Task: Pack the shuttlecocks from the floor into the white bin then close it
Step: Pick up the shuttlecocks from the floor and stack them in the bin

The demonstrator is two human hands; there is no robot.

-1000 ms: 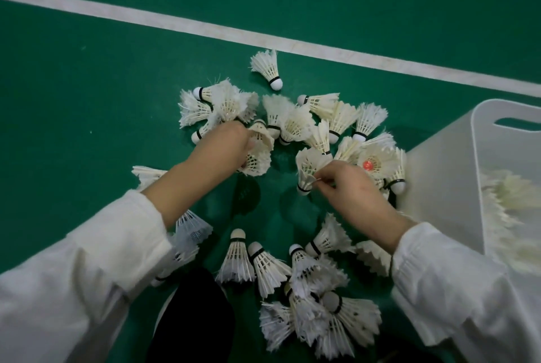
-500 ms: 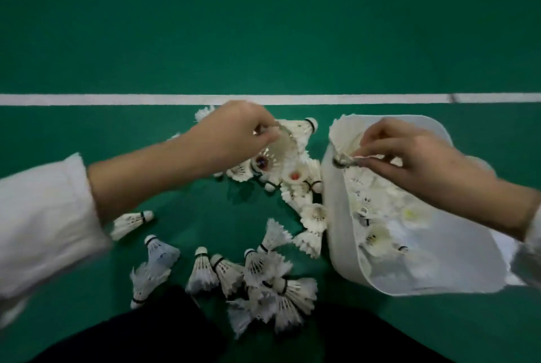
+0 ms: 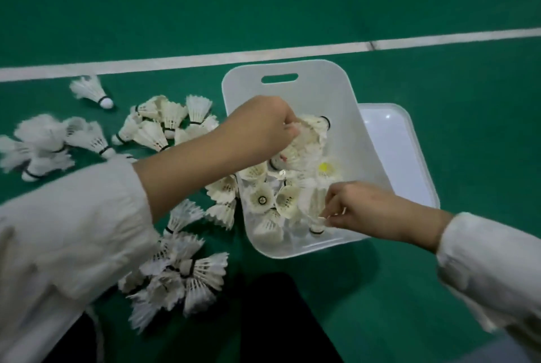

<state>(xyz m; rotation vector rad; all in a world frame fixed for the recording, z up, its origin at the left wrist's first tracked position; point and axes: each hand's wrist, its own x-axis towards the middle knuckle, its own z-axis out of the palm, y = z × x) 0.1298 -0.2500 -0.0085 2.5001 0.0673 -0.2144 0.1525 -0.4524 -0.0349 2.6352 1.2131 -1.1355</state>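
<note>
The white bin (image 3: 295,69) stands on the green floor, holding several white shuttlecocks (image 3: 288,201). My left hand (image 3: 257,131) is over the bin's far half, fingers closed on a shuttlecock (image 3: 314,128) held just inside it. My right hand (image 3: 369,207) reaches into the near right part of the bin, its fingertips pinching the feathers of another shuttlecock (image 3: 317,226) that lies among the rest. Many more shuttlecocks lie on the floor left of the bin, one cluster (image 3: 164,125) far and another cluster (image 3: 178,277) near my knees.
The bin's white lid (image 3: 398,143) lies flat on the floor, partly under the bin's right side. A white court line (image 3: 181,61) runs across behind the bin. One shuttlecock (image 3: 90,91) lies alone near the line. My dark trouser legs (image 3: 281,324) are at the bottom.
My left hand has carried its shuttlecock from the floor pile to over the bin. My right hand has gone lower into the bin's near part. The view has swung toward the bin.
</note>
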